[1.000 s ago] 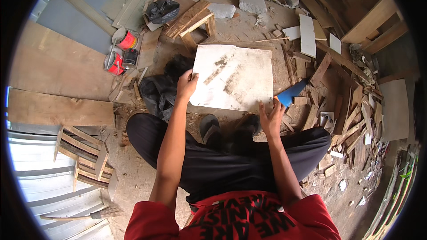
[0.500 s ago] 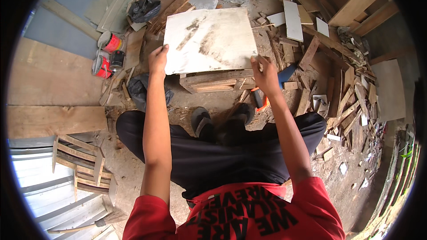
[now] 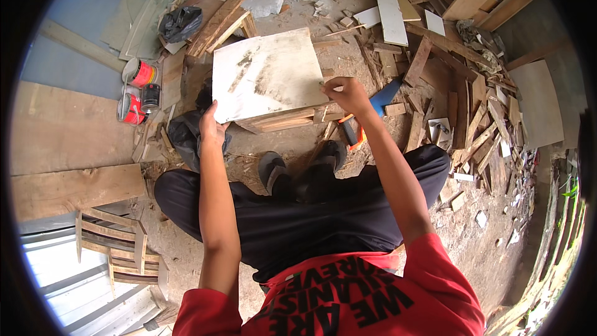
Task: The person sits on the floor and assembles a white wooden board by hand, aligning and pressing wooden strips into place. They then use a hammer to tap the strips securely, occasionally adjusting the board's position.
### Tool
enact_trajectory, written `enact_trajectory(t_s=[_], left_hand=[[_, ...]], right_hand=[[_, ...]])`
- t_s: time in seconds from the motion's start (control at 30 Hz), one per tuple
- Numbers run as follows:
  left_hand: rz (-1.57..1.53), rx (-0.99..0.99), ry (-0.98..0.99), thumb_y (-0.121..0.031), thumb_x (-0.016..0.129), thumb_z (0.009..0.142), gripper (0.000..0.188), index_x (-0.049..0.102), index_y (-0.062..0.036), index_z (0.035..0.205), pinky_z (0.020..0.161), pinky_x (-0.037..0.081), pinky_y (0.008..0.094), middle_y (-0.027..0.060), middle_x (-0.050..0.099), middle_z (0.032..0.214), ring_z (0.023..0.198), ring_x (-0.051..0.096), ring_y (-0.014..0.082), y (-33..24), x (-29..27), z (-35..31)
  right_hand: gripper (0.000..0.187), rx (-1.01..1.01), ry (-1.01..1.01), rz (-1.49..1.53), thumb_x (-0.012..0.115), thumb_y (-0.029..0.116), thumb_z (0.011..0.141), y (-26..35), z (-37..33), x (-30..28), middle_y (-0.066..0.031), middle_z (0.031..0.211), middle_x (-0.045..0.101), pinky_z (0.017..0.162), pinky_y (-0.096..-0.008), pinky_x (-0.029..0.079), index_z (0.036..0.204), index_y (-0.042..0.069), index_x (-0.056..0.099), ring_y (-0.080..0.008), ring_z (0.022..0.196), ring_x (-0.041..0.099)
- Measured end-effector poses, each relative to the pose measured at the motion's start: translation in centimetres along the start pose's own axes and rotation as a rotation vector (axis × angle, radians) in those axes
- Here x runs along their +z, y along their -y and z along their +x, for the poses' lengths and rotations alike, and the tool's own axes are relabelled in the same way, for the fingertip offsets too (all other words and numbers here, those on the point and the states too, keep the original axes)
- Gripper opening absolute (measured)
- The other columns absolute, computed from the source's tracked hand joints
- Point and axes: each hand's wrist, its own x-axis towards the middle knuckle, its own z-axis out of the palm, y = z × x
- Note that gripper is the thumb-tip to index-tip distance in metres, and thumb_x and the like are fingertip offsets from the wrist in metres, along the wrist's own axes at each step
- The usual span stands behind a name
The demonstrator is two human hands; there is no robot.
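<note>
At the near left corner of the white board [image 3: 280,71], the left hand [image 3: 212,130] has its fingers closed on it, the thumb along the edge and the rest partly hidden. By the board's right edge, the right hand [image 3: 349,94] has thumb and forefinger curled to a near-meeting; whether they grip the edge or only touch it, I cannot tell. Under the board sits a low wooden worktop [image 3: 283,121], its near side showing; how fully the board rests on it is unclear.

Judging progress, the board is already over the worktop, apparently in one piece, with dark smudges across its face; no fresh cut or mark stands out. Fully settling it looks undone, and how much else remains cannot be read. Right of the board, a blue-bladed saw [image 3: 387,95] lies unheld. Left of it are a black plastic bag [image 3: 182,138] and, farther out, paint cans [image 3: 150,97].
</note>
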Motion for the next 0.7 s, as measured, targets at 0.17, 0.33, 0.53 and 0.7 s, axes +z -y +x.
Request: enact_trajectory(t_s=[0.17, 0.33, 0.53, 0.7], left_hand=[[-0.217, 0.085, -0.052, -0.023, 0.064, 0.096, 0.040, 0.060, -0.0055, 0.131, 0.103, 0.040, 0.0394, 0.0052, 0.064, 0.129, 0.121, 0.058, 0.0216, 1.3, -0.1, 0.4], [-0.198, 0.077, -0.202, -0.029, 0.066, 0.095, 0.039, 0.062, -0.0080, 0.127, 0.104, 0.036, 0.0344, 0.0002, 0.066, 0.124, 0.114, 0.061, 0.0176, 3.2, 1.6, -0.3], [-0.224, 0.097, -0.170, -0.026, 0.069, 0.093, 0.037, 0.062, -0.0059, 0.124, 0.106, 0.033, 0.0363, 0.0040, 0.064, 0.126, 0.119, 0.057, 0.0196, 4.4, 2.5, -2.2], [-0.245, 0.311, -0.100, -0.015, 0.070, 0.092, 0.033, 0.061, -0.0041, 0.123, 0.108, 0.033, 0.0380, 0.0048, 0.063, 0.127, 0.121, 0.055, 0.0200, 6.0, 1.7, -1.3]], right_hand=[[0.057, 0.007, 0.035, -0.176, 0.076, 0.047, 0.081, 3.2, -1.7, 0.8, -0.0148, 0.094, 0.073, 0.108, -0.0518, 0.031, 0.118, 0.004, 0.065, -0.0345, 0.105, 0.066], [0.072, -0.277, -0.179, -0.338, 0.076, 0.044, 0.080, 1.7, -4.3, 2.8, -0.0234, 0.123, 0.061, 0.116, -0.0544, 0.026, 0.127, -0.007, 0.055, -0.0352, 0.123, 0.054], [0.058, -0.321, -0.325, -0.224, 0.077, 0.034, 0.083, 0.7, -4.8, 3.2, -0.0179, 0.117, 0.064, 0.115, -0.0502, 0.031, 0.127, 0.001, 0.059, -0.0317, 0.117, 0.058], [0.055, -0.376, -0.359, -0.222, 0.076, 0.032, 0.084, 0.8, -4.9, 3.2, -0.0151, 0.117, 0.067, 0.114, -0.0496, 0.033, 0.127, 0.002, 0.061, -0.0296, 0.119, 0.058]])
